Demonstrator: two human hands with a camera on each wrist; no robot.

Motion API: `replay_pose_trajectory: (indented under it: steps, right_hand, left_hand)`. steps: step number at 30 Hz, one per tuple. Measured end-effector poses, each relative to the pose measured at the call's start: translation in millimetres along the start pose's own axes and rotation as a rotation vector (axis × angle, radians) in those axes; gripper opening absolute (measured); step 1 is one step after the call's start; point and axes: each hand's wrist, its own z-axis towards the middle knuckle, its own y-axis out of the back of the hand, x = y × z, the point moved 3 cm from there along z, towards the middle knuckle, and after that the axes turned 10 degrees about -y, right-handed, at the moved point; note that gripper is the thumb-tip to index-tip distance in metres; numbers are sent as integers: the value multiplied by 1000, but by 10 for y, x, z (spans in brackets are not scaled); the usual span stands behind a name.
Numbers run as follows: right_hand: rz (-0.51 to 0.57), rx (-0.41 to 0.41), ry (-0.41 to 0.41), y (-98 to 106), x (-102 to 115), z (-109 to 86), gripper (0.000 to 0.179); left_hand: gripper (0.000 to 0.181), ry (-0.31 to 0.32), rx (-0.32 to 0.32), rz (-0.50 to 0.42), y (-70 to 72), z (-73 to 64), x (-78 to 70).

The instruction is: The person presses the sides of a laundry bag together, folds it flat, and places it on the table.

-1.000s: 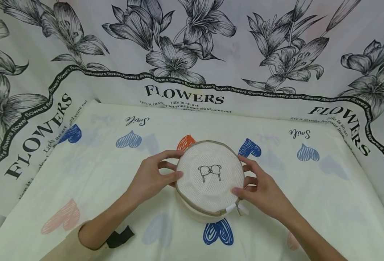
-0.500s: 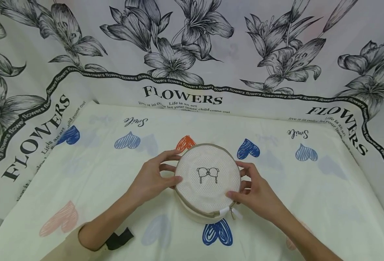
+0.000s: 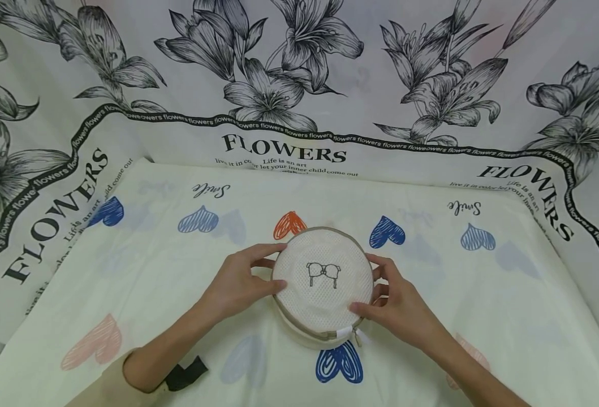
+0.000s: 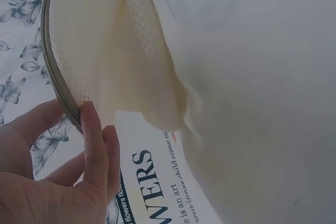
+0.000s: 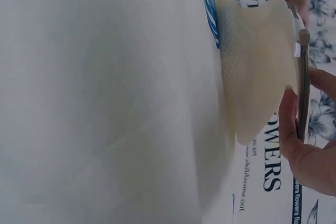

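Observation:
Between both hands is a round cream mesh laundry bag (image 3: 324, 305) with a bra drawing on its top and a brown zipper round the rim. My left hand (image 3: 240, 282) grips the rim on the left, thumb on the top face and fingers at the side. On the right, my right hand (image 3: 398, 302) pinches the rim the same way, its thumb near the lower right of the top. A zipper pull (image 3: 357, 339) hangs at the near right edge. Both wrist views show the soft, creased mesh wall (image 4: 139, 72) below the rim, its lower edge close to the tabletop.
A pale cloth with printed hearts (image 3: 141, 271) covers the table. Behind it and at the sides hangs a white curtain (image 3: 192, 90) with black flower prints and lettering. A black strap (image 3: 187, 373) shows by the left sleeve.
The bag's top has tilted and shifted slightly toward me and to the left, and the zipper pull moved left with it. Both hands moved along with the rim, still holding it.

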Motion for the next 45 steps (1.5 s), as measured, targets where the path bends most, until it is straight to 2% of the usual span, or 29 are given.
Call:
replay_pose_trajectory:
  steps: [4, 10, 18, 25, 30, 34, 37, 41, 45]
  right_hand:
    - [-60, -17, -31, -31, -9, 6, 92]
    - [-121, -27, -70, -74, -26, 13, 94]
    - [-189, -39, -42, -92, -43, 4, 92]
    - [-265, -54, -51, -100, -64, -9, 94]
    - [-362, -119, -15, -109, -83, -31, 96]
    - [-445, -171, 38, -128, -95, -39, 94]
    - [-501, -210, 85, -136, -97, -37, 94]
    - [-547, -242, 151, -137, -89, -38, 100]
    - [-562, -209, 210, -153, -65, -55, 103]
  left_hand:
    - [63, -17, 17, -19, -20, 9, 26]
    - [63, -41, 22, 2, -40, 28, 84]
    - [61, -74, 25, 45, -66, 31, 109]
    - [55, -158, 65, 69, -102, 13, 68]
    - [55, -203, 65, 179, -127, 6, 42]
    - [54, -201, 62, 252, -148, 4, 38]
    - [54, -224, 59, 352, -166, -12, 27]
    - [56, -330, 57, 511, -207, -60, -13]
    - [58, -428, 66, 593, -263, -107, -47]
